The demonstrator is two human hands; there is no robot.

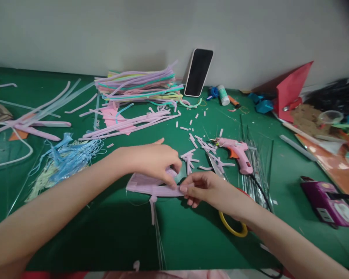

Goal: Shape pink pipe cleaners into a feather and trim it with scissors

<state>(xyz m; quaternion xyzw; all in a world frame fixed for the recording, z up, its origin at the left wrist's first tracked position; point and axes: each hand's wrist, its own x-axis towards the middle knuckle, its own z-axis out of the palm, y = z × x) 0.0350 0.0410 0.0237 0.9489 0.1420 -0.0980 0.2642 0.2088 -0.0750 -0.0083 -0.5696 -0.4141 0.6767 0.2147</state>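
Observation:
A flat lilac piece made of chenille stems (144, 188) lies on the green table in front of me. A short lilac stem (152, 211) and thin clear strands hang from its near edge. From above, my left hand (154, 161) curls over the piece, its fingers closed on the upper right part. Thumb and fingertips of my right hand (203, 188) pinch its right end. Partly beneath my right hand and forearm lie scissors (234, 228) with a yellow handle loop. Short cut lilac stem pieces (190, 159) are scattered just beyond my hands.
A pink glue gun (237, 153) lies at the right beside thin wires (257, 170). Bundled chenille stems (139, 85) and a leaning phone (199, 72) stand at the back. Blue strings (69, 159) lie left, a purple power box (330, 203) far right.

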